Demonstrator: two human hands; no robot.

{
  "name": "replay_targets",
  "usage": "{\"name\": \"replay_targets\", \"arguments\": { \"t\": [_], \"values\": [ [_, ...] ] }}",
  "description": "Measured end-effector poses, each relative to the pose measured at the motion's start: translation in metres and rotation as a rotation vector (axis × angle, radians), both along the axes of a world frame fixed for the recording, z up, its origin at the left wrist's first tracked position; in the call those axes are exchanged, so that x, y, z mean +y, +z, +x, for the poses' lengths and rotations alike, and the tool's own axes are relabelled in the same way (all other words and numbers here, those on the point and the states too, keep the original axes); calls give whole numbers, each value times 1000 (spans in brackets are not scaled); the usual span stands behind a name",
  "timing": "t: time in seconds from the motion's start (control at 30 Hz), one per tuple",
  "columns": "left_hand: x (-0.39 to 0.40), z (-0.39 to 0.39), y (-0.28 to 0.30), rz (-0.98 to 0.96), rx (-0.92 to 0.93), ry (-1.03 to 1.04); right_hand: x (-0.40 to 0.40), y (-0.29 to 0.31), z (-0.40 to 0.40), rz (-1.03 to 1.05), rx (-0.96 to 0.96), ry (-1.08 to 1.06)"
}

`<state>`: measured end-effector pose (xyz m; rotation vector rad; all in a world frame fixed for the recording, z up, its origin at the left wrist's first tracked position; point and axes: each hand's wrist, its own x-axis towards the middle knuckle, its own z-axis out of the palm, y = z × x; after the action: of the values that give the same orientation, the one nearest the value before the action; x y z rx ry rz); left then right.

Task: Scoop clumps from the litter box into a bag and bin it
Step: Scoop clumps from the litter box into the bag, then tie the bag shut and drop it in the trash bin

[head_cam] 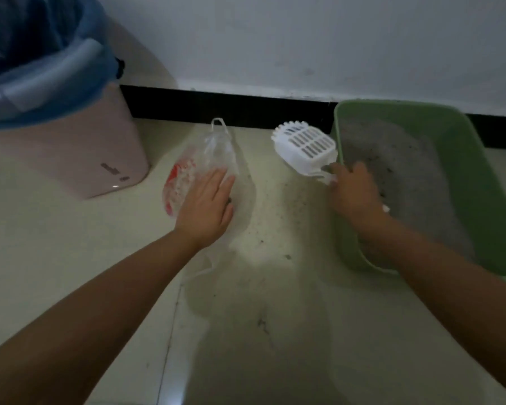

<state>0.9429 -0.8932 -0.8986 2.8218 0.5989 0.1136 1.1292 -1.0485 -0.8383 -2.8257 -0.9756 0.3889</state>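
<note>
Pale tiled floor (70,258) underneath everything, speckled with spilled grains between the two grips. Pink bin (79,159) with a blue liner (41,92), up and to the left of the left grip, well apart from it. Green litter box (479,182) against the wall, directly under and beyond the right grip, grey litter (406,171) filling its floor, dark specks scattered on top. Clear plastic bag (214,153) with red print, lying flat on the floor beneath the left grip, one handle loop pointing toward the wall. White slotted scoop (304,147), basket tilted up and to the left of the right grip, over the box's left rim, apparently empty. Left hand (208,206): fingers straight and spread, palm pressing the bag flat, nothing grasped. Right hand (354,191): fingers curled tight round the scoop handle. Likely step: early, getting the bag ready, scoop in hand, no clumps visibly bagged. Next move probably calls for opening the bag's mouth, then dipping the scoop under a clump and sifting loose litter out.
</note>
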Motion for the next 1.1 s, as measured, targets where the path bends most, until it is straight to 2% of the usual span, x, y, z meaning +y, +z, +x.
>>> {"name": "replay_targets", "arguments": {
  "t": [0.07,0.13,0.2,0.3,0.33,0.47,0.57,0.7,0.83,0.97,1.03,1.1],
  "values": [
    [10,13,6,109,-21,-72,-3,7,16,68,-15,-49],
    [-1,29,16,119,9,-163,-19,13,20,0,-21,-55],
    [-28,57,15,94,72,-256,-51,17,27,-169,-32,-99],
    [-72,97,17,45,157,-335,-96,11,33,-545,0,-97],
    [-85,106,19,41,168,-354,-107,6,29,-600,26,-105],
    [-104,120,16,9,218,-355,-124,3,19,-598,75,-250],
    [-98,117,18,-23,214,-351,-109,13,18,-563,-21,-292],
    [-67,97,18,-41,214,-164,-67,14,12,-355,-115,-133],
    [-15,57,21,-6,235,136,-1,-15,2,-2,-180,261],
    [29,3,22,6,203,484,59,-27,-11,239,-192,308],
    [41,-25,20,4,179,628,92,-38,-21,327,-46,309],
    [49,-49,14,-110,149,810,126,-48,-36,282,282,228]
  ]
}}
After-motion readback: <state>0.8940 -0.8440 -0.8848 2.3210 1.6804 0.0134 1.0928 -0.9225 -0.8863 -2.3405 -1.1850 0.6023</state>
